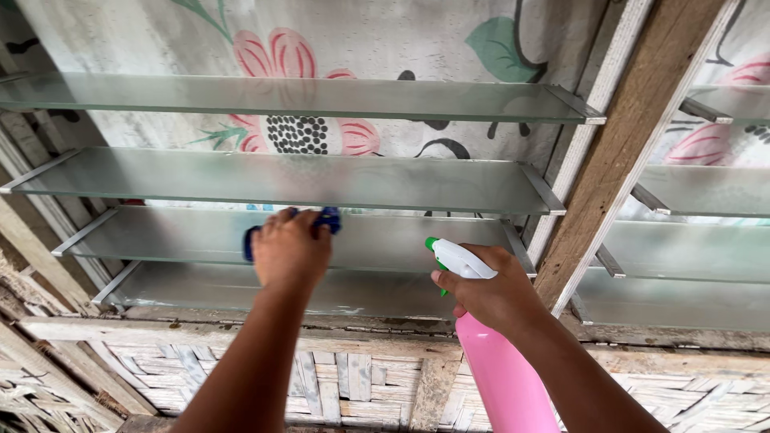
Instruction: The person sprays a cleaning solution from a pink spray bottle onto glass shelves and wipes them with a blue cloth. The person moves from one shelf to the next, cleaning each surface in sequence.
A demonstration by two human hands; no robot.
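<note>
Hands: left point(290, 248) presses blue cloth point(327, 219) (glass slat point(200, 236)), right point(493, 297) holds spray bottle point(501, 377).

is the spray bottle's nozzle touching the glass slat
Apart. The head view shows the right hand holding the pink spray bottle with its green nozzle short of the lower glass slat; bare glass shows beyond the tip.

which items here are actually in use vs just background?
In use:
- left hand pressing a blue cloth on a frosted glass louvre slat
- right hand gripping a pink spray bottle

Background:
- floral curtain
- wooden post
- woven bamboo wall
</note>
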